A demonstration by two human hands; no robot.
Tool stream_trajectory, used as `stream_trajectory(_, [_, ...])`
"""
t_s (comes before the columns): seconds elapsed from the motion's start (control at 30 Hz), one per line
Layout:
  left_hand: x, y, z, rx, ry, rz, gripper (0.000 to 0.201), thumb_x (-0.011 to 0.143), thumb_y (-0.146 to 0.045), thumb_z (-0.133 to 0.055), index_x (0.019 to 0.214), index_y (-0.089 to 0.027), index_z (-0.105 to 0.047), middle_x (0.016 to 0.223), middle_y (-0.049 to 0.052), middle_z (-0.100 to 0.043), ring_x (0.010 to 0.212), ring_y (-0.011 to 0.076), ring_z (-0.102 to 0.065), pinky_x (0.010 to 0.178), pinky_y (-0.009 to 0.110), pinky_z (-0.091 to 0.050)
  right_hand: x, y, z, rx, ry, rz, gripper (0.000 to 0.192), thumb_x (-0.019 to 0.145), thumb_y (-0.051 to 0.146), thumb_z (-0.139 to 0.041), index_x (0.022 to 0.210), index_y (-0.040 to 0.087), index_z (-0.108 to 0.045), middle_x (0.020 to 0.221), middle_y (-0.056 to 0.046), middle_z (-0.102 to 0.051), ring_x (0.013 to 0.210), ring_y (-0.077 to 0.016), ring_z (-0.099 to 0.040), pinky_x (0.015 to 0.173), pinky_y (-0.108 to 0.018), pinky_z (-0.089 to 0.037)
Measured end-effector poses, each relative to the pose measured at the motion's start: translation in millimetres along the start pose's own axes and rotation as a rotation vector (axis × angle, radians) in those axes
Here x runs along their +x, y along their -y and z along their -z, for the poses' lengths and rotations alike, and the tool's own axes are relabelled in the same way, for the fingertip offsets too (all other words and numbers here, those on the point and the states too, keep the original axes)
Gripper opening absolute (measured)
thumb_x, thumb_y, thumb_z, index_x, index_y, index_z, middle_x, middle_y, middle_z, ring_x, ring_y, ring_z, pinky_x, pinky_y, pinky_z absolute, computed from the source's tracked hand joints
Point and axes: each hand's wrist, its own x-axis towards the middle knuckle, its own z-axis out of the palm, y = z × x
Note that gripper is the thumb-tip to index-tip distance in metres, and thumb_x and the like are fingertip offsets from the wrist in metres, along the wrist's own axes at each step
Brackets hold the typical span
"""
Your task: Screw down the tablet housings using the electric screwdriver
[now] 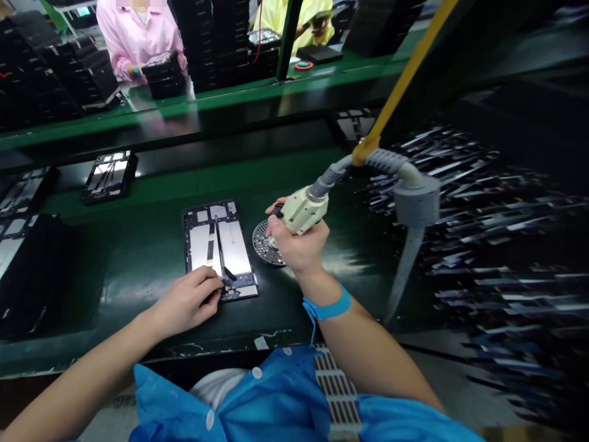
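Note:
An open tablet chassis (219, 247) with silver battery cells lies flat on the dark green bench in front of me. My left hand (188, 301) rests on its near-left corner, fingers pressing the frame. My right hand (297, 245) grips a cream electric screwdriver (301, 212), its tip pointing down over a round perforated screw dish (264, 242) just right of the chassis. A grey hose and a yellow cord (405, 67) run up from the tool. A blue strap (329, 307) circles my right wrist.
Another open chassis (109, 177) lies at the back left, and dark trays (27, 258) stand along the left edge. Blurred stacked parts (483, 215) fill the right side. Across the bench a person in pink (135, 37) handles a black stack; one in yellow sits farther right.

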Motion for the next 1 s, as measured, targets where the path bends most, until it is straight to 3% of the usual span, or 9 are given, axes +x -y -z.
stream_trajectory(0.13, [-17.1, 0.7, -19.8, 0.034, -0.009, -0.069, 0.032, 0.099, -0.012, -0.053, 0.129, -0.018, -0.059, 0.114, 0.014, -0.066, 0.101, 0.0228, -0.065, 0.086, 0.037, -0.059, -1.0, 1.2, -0.3, -0.014, 0.003, -0.012, 0.018, 0.08, 0.023, -0.073, 0.098, 0.023, -0.069, 0.089, -0.004, -0.074, 0.085, -0.0241, -0.075, 0.079, -0.045, -0.067])
stream_trajectory(0.33, [-21.5, 0.0, -29.1, 0.079, -0.074, -0.073, 0.038, 0.095, -0.014, -0.062, 0.133, -0.015, -0.059, 0.115, 0.016, -0.067, 0.104, 0.0273, -0.063, 0.088, 0.044, -0.057, -2.6, 2.7, -0.3, -0.041, 0.021, -0.012, 0.017, 0.082, 0.023, -0.071, 0.098, 0.022, -0.068, 0.089, -0.004, -0.074, 0.087, -0.0243, -0.076, 0.081, -0.045, -0.067])
stream_trajectory(0.5, [-20.0, -6.3, -32.7, 0.03, -0.161, -0.011, 0.032, 0.098, -0.014, -0.06, 0.13, -0.019, -0.062, 0.11, 0.013, -0.068, 0.101, 0.0237, -0.064, 0.084, 0.039, -0.058, -1.7, 1.5, 0.0, -0.018, 0.003, -0.029, 0.018, 0.081, 0.025, -0.072, 0.098, 0.022, -0.069, 0.09, -0.004, -0.075, 0.085, -0.0245, -0.076, 0.08, -0.045, -0.066])
stream_trajectory(0.67, [-21.2, -5.7, -30.4, 0.082, -0.129, -0.102, 0.034, 0.097, -0.008, -0.056, 0.128, -0.02, -0.065, 0.109, 0.012, -0.07, 0.1, 0.0235, -0.066, 0.083, 0.039, -0.058, -1.1, 1.5, -0.4, -0.022, 0.0, -0.028, 0.018, 0.081, 0.026, -0.072, 0.099, 0.023, -0.068, 0.089, -0.004, -0.075, 0.082, -0.0235, -0.076, 0.078, -0.044, -0.067])
stream_trajectory(0.83, [-21.6, -13.2, -35.9, 0.13, -0.131, -0.041, 0.033, 0.095, -0.007, -0.057, 0.124, -0.02, -0.067, 0.106, 0.012, -0.07, 0.097, 0.025, -0.065, 0.08, 0.039, -0.058, -1.8, 2.6, -0.3, -0.037, 0.016, -0.018, 0.016, 0.082, 0.025, -0.071, 0.098, 0.022, -0.068, 0.089, -0.004, -0.075, 0.082, -0.0233, -0.076, 0.078, -0.044, -0.067])
stream_trajectory(0.9, [-24.8, -17.8, -42.3, 0.144, -0.175, 0.018, 0.033, 0.095, -0.007, -0.059, 0.123, -0.022, -0.067, 0.107, 0.011, -0.069, 0.101, 0.026, -0.065, 0.09, 0.046, -0.058, -2.1, 2.1, 0.6, -0.033, 0.012, -0.024, 0.018, 0.082, 0.025, -0.072, 0.099, 0.022, -0.068, 0.09, -0.004, -0.075, 0.082, -0.0234, -0.076, 0.077, -0.044, -0.066])
stream_trajectory(1.0, [-33.3, -21.4, -53.1, 0.189, -0.247, 0.145, 0.033, 0.095, -0.009, -0.06, 0.122, -0.027, -0.069, 0.116, 0.01, -0.068, 0.122, 0.0322, -0.059, 0.11, 0.069, -0.042, -2.0, 0.7, 2.7, -0.027, 0.001, -0.028, 0.02, 0.081, 0.024, -0.072, 0.101, 0.023, -0.068, 0.091, -0.004, -0.075, 0.083, -0.0231, -0.075, 0.076, -0.043, -0.066])
